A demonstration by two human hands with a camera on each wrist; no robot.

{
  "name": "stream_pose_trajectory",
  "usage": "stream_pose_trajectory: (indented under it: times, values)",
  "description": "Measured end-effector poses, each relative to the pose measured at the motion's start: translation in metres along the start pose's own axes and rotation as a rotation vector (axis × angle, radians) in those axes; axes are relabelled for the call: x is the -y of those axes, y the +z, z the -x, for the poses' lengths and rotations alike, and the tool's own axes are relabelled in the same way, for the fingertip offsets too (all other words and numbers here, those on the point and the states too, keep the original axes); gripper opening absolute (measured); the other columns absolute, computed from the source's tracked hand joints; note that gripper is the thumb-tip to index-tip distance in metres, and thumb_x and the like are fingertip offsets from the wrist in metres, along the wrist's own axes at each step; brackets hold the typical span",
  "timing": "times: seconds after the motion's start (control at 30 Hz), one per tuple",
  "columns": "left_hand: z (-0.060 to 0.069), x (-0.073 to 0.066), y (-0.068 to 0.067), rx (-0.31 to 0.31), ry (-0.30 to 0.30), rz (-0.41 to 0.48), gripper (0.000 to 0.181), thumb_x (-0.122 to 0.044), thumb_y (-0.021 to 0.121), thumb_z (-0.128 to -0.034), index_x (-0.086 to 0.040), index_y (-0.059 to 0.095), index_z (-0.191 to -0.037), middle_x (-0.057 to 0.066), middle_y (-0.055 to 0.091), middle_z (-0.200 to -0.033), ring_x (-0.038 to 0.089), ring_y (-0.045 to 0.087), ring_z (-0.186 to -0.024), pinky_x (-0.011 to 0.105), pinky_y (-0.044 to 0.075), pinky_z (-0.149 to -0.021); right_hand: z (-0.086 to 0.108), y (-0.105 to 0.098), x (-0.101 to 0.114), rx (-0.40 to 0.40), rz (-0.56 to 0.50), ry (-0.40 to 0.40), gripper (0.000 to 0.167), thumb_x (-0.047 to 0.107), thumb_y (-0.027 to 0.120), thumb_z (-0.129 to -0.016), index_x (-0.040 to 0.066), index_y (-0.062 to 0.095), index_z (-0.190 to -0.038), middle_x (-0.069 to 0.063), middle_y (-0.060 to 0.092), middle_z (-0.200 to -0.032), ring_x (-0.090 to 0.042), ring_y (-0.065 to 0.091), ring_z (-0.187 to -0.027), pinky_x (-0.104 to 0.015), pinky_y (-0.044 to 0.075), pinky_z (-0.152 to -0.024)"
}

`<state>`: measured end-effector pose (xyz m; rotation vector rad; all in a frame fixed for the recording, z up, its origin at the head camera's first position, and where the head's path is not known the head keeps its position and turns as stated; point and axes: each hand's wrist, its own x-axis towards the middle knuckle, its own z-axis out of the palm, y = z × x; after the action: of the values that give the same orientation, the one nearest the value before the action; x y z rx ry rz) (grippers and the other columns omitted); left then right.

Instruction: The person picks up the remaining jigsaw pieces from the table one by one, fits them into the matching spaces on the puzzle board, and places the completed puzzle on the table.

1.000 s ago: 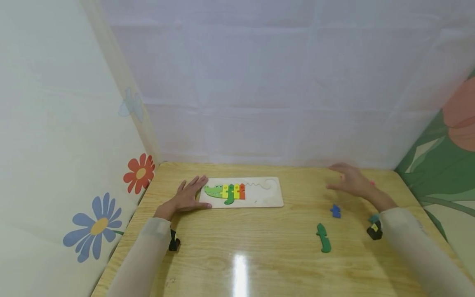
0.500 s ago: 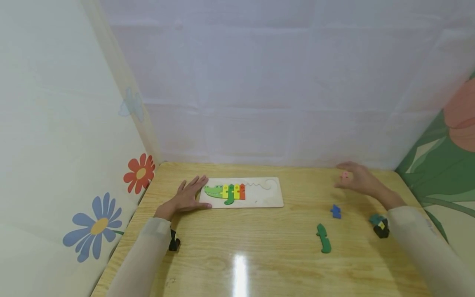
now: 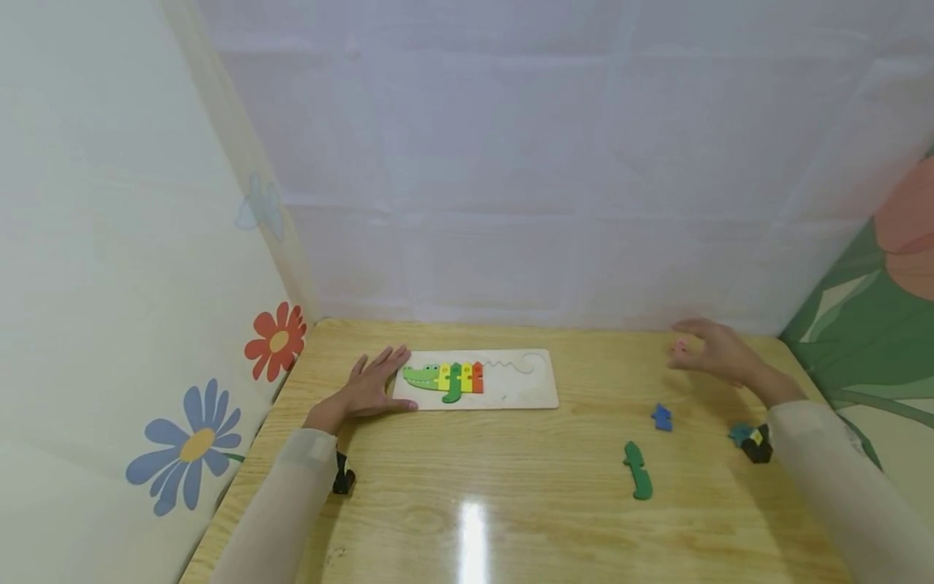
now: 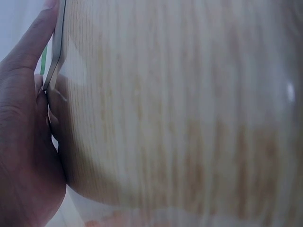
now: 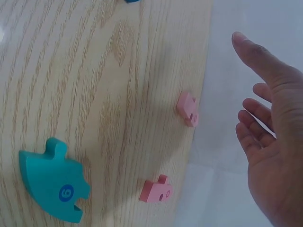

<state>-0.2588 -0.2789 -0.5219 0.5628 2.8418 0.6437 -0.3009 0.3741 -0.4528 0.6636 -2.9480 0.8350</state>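
My left hand (image 3: 370, 385) rests at the left end of a pale wooden puzzle board (image 3: 521, 396), fingers spread, thumb along its front edge. Fitted in the board are a green crocodile head (image 3: 421, 377) and several yellow, green and orange body pieces; an outlined tail recess lies bare. Over the far right of the table, my right hand (image 3: 721, 357) hovers with fingers apart. A pink puzzle piece (image 5: 188, 109) lies below the gap between its thumb and fingers, apparently untouched. A second pink puzzle piece (image 5: 156, 190) and a teal piece numbered 6 (image 5: 54, 184) show in the right wrist view.
A blue puzzle piece (image 3: 662, 417) and a long green leg piece (image 3: 638, 470) lie on the wooden table (image 3: 547, 503), right of the board. A white cloth wall (image 3: 467, 243) stands along the back edge; flower-printed walls flank both sides.
The right hand has shifted a little to the right, bringing a pink piece into view between thumb and fingers. The left hand and board stay put.
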Motion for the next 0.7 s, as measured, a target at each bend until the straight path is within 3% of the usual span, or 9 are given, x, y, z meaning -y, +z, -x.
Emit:
stream_pose_trajectory:
  times: [0.17,0.4,0.7]
  values:
    - [0.001,0.0,-0.001,-0.005,0.011,0.006,0.116,-0.069,0.076,-0.085,-0.004,0.026,-0.168,0.018,0.021,-0.175,0.045,0.012,-0.162,0.074,0.0,-0.123,-0.001,-0.002,-0.006,0.018,0.038,-0.001,0.075,0.026,0.09,-0.086,-0.014,0.058,-0.14,-0.041,0.053,-0.144,-0.063,0.052,-0.129,-0.073,0.046,-0.102]
    - [-0.001,0.004,0.003,-0.005,0.016,0.023,0.12,-0.074,0.074,-0.0829,-0.005,0.025,-0.168,0.018,0.019,-0.176,0.044,0.009,-0.162,0.073,-0.003,-0.123,-0.001,-0.005,-0.008,0.065,0.041,0.066,0.077,0.028,0.088,-0.089,-0.011,0.054,-0.146,-0.04,0.048,-0.151,-0.064,0.049,-0.131,-0.074,0.044,-0.104]
    - [-0.001,0.002,0.001,-0.002,0.003,-0.006,0.115,-0.067,0.078,-0.0851,-0.005,0.027,-0.168,0.018,0.021,-0.175,0.044,0.012,-0.162,0.073,0.002,-0.123,-0.003,-0.004,-0.013,0.085,0.041,0.046,0.078,0.028,0.089,-0.088,-0.014,0.054,-0.144,-0.042,0.048,-0.149,-0.066,0.051,-0.127,-0.074,0.046,-0.101]
